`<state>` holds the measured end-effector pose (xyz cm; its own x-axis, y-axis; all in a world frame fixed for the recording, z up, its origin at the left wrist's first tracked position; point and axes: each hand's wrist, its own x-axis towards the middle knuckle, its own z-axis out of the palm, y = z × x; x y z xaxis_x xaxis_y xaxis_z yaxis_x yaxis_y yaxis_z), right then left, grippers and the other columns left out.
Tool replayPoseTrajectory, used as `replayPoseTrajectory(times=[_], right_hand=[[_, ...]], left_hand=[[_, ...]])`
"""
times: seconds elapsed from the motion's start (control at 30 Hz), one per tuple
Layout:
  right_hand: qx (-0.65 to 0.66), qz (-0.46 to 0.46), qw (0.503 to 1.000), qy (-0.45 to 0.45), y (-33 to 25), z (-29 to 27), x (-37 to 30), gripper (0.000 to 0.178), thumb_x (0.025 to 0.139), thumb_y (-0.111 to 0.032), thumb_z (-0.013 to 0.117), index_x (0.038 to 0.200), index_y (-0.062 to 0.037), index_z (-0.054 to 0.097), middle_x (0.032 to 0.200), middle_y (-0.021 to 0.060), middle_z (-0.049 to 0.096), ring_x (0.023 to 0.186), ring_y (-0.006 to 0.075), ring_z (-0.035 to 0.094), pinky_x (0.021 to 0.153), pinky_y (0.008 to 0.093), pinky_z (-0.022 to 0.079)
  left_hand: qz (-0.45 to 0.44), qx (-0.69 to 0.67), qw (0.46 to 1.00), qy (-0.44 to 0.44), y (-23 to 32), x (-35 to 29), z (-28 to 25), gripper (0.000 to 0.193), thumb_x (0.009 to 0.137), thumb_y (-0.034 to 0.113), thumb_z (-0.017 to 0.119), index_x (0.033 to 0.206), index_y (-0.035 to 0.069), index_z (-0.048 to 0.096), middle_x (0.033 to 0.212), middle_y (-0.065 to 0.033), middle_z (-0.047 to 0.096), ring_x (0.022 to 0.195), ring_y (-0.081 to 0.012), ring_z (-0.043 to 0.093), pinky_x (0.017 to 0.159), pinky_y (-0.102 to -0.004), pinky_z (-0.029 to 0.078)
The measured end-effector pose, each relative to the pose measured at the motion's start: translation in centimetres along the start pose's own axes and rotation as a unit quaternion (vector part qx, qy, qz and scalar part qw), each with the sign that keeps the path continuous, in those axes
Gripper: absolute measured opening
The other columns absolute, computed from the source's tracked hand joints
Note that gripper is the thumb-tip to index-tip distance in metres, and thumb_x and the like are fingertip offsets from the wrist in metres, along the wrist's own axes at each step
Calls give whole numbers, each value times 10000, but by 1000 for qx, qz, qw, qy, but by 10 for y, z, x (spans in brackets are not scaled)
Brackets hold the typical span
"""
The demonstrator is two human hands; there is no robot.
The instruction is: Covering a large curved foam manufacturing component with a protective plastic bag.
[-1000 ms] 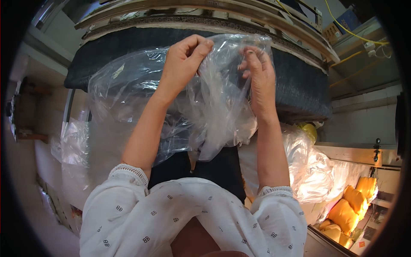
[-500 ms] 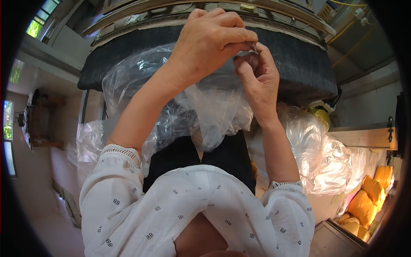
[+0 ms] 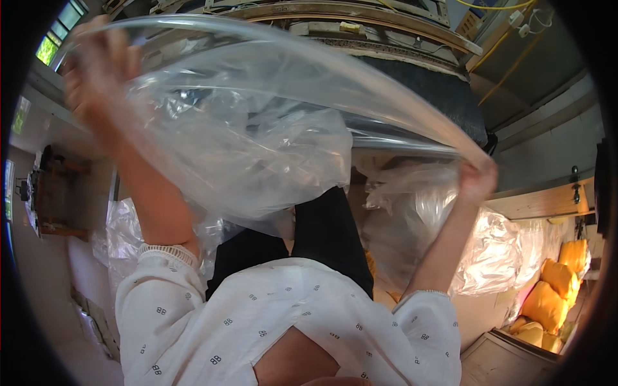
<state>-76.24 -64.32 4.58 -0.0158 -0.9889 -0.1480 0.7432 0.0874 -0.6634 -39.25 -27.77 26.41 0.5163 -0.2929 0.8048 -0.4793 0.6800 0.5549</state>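
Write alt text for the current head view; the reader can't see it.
Clear plastic film is spread wide between a person's left hand, blurred and high at the left, and right hand, lower at the right. Beyond is a black surface; yellow bundles lie at lower right.

Left hand (image 3: 103, 74): blurred; individual fingers and exact grip cannot be read. Right hand (image 3: 477, 181): soft in outline, fingertips obscured in the gathered clear plastic film (image 3: 257, 161). The film veils the left corner and most of the front edge of the dark worktop (image 3: 444, 90). Beyond its far edge, a small yellowish object (image 3: 349, 27) is too small to identify; the wooden framework (image 3: 444, 13) is cut off above.
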Motion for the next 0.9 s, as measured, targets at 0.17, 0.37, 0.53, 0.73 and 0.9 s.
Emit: replayPoseTrajectory(times=[0.17,0.37,0.53,0.73,0.9], right_hand=[[-193,-573,793,-75,-153,104,-40,327,896,-264,384,963,12,546,1038,149,551,951,216,550,855,363,451],[-753,-472,432,-152,-73,101,91,610,928,-463,314,1418,-111,223,1491,117,126,1356,338,146,1083,432,154],[-782,-382,429,-243,-4,29,177,602,902,-442,424,1365,-69,326,1446,195,206,1306,369,252,1050,393,253],[-764,-258,500,-316,-3,60,138,412,851,-253,575,1207,-61,500,1312,173,437,1208,332,411,998,351,333],[-751,-435,372,-328,8,102,128,280,850,-217,569,1077,-54,582,1180,142,547,1083,306,518,891,339,414]], left_hand=[[-278,69,947,147,-139,-61,-34,150,925,209,491,869,75,528,666,24,470,497,-50,396,425,-197,304],[-388,283,865,144,-142,-131,-89,172,908,227,518,961,75,578,761,33,508,635,-47,454,550,-195,369],[-308,557,764,103,-107,-143,-263,320,906,288,517,1077,21,561,1038,-76,567,960,-176,521,892,-288,378],[-191,779,597,20,-40,-110,-509,335,937,305,432,1070,19,545,1009,-121,585,961,-240,554,862,-319,408],[-234,759,606,-43,-114,-88,-527,337,928,306,414,1066,21,531,1022,-166,573,969,-317,550,847,-343,410]])
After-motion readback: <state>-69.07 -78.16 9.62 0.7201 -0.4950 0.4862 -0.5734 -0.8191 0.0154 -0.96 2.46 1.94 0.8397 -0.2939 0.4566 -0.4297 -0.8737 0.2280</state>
